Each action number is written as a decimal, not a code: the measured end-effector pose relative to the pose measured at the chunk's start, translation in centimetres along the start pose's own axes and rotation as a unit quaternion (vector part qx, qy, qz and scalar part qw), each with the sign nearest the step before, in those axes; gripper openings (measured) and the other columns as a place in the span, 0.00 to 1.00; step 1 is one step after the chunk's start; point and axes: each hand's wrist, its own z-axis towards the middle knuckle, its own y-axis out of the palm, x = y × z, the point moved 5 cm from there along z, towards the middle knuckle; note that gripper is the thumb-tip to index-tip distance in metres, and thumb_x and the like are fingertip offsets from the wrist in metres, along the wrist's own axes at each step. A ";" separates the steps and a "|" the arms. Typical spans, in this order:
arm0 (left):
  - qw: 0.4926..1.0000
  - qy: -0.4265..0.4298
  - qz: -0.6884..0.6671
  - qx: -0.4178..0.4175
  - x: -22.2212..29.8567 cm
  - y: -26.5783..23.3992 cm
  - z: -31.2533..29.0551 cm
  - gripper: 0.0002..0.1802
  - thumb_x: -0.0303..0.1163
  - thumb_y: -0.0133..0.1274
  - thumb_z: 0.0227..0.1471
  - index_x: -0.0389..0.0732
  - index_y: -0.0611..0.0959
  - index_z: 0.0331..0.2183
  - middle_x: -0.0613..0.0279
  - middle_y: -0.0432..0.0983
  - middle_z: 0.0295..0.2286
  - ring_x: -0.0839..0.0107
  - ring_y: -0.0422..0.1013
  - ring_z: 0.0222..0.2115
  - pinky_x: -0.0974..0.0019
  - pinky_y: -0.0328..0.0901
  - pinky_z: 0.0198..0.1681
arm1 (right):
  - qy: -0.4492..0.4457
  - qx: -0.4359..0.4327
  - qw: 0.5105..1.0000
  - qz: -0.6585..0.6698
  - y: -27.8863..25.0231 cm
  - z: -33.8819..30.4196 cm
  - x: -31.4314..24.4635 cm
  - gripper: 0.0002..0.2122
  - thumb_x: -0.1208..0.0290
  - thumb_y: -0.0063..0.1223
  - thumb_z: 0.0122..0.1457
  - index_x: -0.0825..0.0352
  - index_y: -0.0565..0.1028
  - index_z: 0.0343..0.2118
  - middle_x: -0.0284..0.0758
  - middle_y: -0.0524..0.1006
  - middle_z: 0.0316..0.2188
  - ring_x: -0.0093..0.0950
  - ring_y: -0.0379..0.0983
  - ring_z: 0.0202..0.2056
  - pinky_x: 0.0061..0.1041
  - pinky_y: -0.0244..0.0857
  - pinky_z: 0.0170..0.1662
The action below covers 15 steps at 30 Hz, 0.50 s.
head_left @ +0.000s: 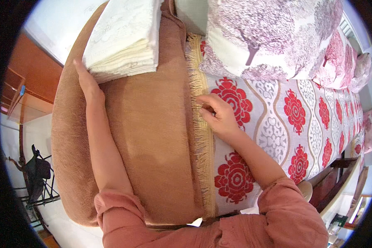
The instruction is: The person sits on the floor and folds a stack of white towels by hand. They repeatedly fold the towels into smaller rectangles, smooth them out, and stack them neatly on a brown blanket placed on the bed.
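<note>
Folded cloth: thick, squared stack of white folded fabric [120,41], its face faintly patterned, its near edge showing many thin cream-tinted layers; lies tilted on the sofa arm at upper left.
Left hand: left hand [88,84] with fingers extended and laid along the stack's left lower corner, touching it; whether it bears any weight cannot be told.
Right hand: right hand [219,113] with fingers loosely curled and thumb near the forefinger; nothing visible in its hold; at the fringe, contact uncertain.
Sofa arm: broad, rounded arm in brown short-pile plush [153,124], beneath the stack and the left forearm.
Fringe: cream-yellow corded trim [203,165] running along the cover's edge beside the plush.
Cover: pale grey woven textile [273,144] with red scalloped floral medallions and wavy bands of whitish scrollwork.
Cushion: large, white, plump cushion [273,37] printed with stippled purple trees, on the cover at upper right.
Sleeves: rust-pink, crinkled fabric [293,206], bunched near the elbows.
</note>
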 end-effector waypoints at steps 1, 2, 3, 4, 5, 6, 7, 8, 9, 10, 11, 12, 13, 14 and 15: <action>0.999 0.027 0.021 0.010 -0.4 0.1 -0.5 0.49 0.67 0.36 0.63 0.36 0.57 0.68 0.47 0.53 0.67 0.56 0.52 0.67 0.55 0.43 0.70 | -0.009 0.009 1.000 0.005 0.0 0.0 0.4 0.15 0.76 0.58 0.58 0.66 0.75 0.48 0.41 0.77 0.40 0.37 0.78 0.40 0.32 0.72 0.42; 0.998 0.048 0.026 0.011 -0.8 -0.5 -0.3 0.49 0.67 0.36 0.63 0.36 0.57 0.68 0.48 0.54 0.66 0.56 0.52 0.66 0.55 0.44 0.69 | -0.018 0.009 1.000 0.018 0.2 0.0 0.5 0.15 0.75 0.58 0.58 0.66 0.75 0.48 0.41 0.77 0.39 0.37 0.78 0.39 0.33 0.72 0.42; 0.997 0.070 0.031 0.012 -1.2 -1.5 0.2 0.49 0.67 0.35 0.63 0.36 0.57 0.68 0.48 0.54 0.66 0.56 0.52 0.66 0.55 0.44 0.69 | -0.027 0.010 0.999 0.032 0.3 0.1 0.5 0.15 0.75 0.57 0.58 0.66 0.75 0.49 0.41 0.77 0.39 0.38 0.78 0.39 0.33 0.72 0.42; 0.995 0.090 0.033 0.008 -0.8 -1.0 -0.1 0.49 0.67 0.34 0.64 0.36 0.58 0.68 0.48 0.54 0.66 0.56 0.52 0.66 0.56 0.45 0.69 | -0.034 0.013 0.998 0.041 0.1 0.1 0.5 0.15 0.74 0.57 0.58 0.66 0.75 0.49 0.41 0.77 0.39 0.38 0.78 0.39 0.33 0.71 0.42; 0.996 0.064 0.060 0.023 -0.9 -0.9 -0.6 0.49 0.68 0.34 0.64 0.35 0.58 0.68 0.49 0.55 0.66 0.56 0.54 0.66 0.56 0.46 0.68 | -0.028 0.013 0.999 0.034 -0.1 0.1 0.4 0.14 0.73 0.56 0.59 0.65 0.75 0.49 0.42 0.76 0.38 0.40 0.77 0.38 0.35 0.71 0.42; 0.996 0.061 0.055 0.029 -0.7 -0.6 -0.9 0.49 0.67 0.35 0.64 0.35 0.59 0.68 0.49 0.55 0.66 0.56 0.54 0.66 0.56 0.47 0.68 | -0.025 0.012 0.999 0.031 -0.4 0.1 0.5 0.14 0.73 0.56 0.59 0.65 0.75 0.49 0.42 0.76 0.38 0.40 0.77 0.38 0.35 0.71 0.42; 0.996 0.062 0.055 0.042 -0.5 -1.0 -1.2 0.48 0.67 0.35 0.64 0.35 0.59 0.67 0.49 0.55 0.66 0.57 0.54 0.65 0.56 0.47 0.68 | -0.024 0.006 0.999 0.034 -0.1 0.2 0.5 0.14 0.73 0.55 0.59 0.65 0.75 0.49 0.42 0.76 0.38 0.41 0.77 0.38 0.36 0.70 0.42; 0.995 0.061 0.055 0.056 -0.7 -1.7 -1.4 0.48 0.66 0.36 0.64 0.35 0.59 0.67 0.49 0.55 0.66 0.57 0.55 0.65 0.56 0.47 0.68 | -0.022 -0.002 0.999 0.035 0.3 0.1 0.5 0.14 0.73 0.55 0.59 0.65 0.75 0.49 0.43 0.76 0.38 0.41 0.77 0.38 0.36 0.70 0.42; 0.994 0.110 0.014 0.009 -0.8 -4.1 -0.2 0.45 0.63 0.39 0.65 0.34 0.61 0.66 0.48 0.56 0.66 0.57 0.54 0.65 0.58 0.47 0.68 | -0.039 0.002 0.998 0.053 1.0 0.1 0.0 0.14 0.73 0.54 0.59 0.65 0.75 0.49 0.43 0.76 0.38 0.42 0.76 0.38 0.37 0.70 0.41; 0.993 0.108 0.044 -0.008 -1.1 -4.3 -1.0 0.44 0.61 0.40 0.66 0.34 0.61 0.66 0.48 0.55 0.66 0.57 0.54 0.65 0.58 0.47 0.68 | -0.049 0.011 0.997 0.060 1.1 0.1 0.3 0.14 0.72 0.54 0.59 0.65 0.76 0.49 0.43 0.76 0.38 0.42 0.76 0.38 0.37 0.70 0.41; 0.992 0.104 0.069 -0.031 -1.4 -4.2 -2.7 0.43 0.59 0.40 0.66 0.33 0.61 0.66 0.48 0.55 0.66 0.57 0.54 0.66 0.59 0.47 0.69 | -0.057 0.026 0.996 0.060 0.4 0.0 0.4 0.14 0.72 0.54 0.59 0.65 0.76 0.49 0.44 0.76 0.38 0.42 0.76 0.38 0.37 0.70 0.41; 0.989 0.101 0.096 -0.052 -1.5 -4.5 -4.6 0.42 0.58 0.41 0.66 0.33 0.62 0.65 0.48 0.55 0.66 0.57 0.54 0.66 0.59 0.46 0.69 | -0.052 0.028 0.996 0.069 0.0 -0.1 0.5 0.13 0.73 0.54 0.58 0.65 0.76 0.47 0.44 0.76 0.37 0.42 0.76 0.38 0.37 0.70 0.40; 0.964 0.116 0.232 -0.061 -1.3 -5.0 -7.1 0.40 0.55 0.42 0.67 0.33 0.62 0.65 0.47 0.54 0.66 0.56 0.53 0.66 0.58 0.46 0.70 | -0.047 0.030 0.995 0.079 -0.2 -0.2 0.4 0.12 0.74 0.55 0.58 0.66 0.76 0.45 0.44 0.76 0.36 0.42 0.77 0.37 0.37 0.70 0.40; 0.920 0.131 0.364 -0.066 -0.8 -5.7 -10.0 0.38 0.52 0.42 0.67 0.34 0.62 0.65 0.47 0.54 0.66 0.55 0.52 0.67 0.57 0.45 0.70 | -0.044 0.033 0.994 0.090 -0.4 -0.1 0.3 0.11 0.74 0.55 0.58 0.66 0.76 0.43 0.44 0.76 0.36 0.42 0.77 0.37 0.37 0.70 0.40; 0.851 0.159 0.481 -0.136 -0.6 -5.4 -14.0 0.37 0.50 0.43 0.66 0.35 0.62 0.66 0.48 0.54 0.67 0.55 0.51 0.67 0.55 0.44 0.70 | -0.037 0.038 0.994 0.093 -0.7 -0.2 0.6 0.09 0.75 0.56 0.57 0.66 0.76 0.41 0.43 0.76 0.35 0.42 0.77 0.37 0.36 0.70 0.40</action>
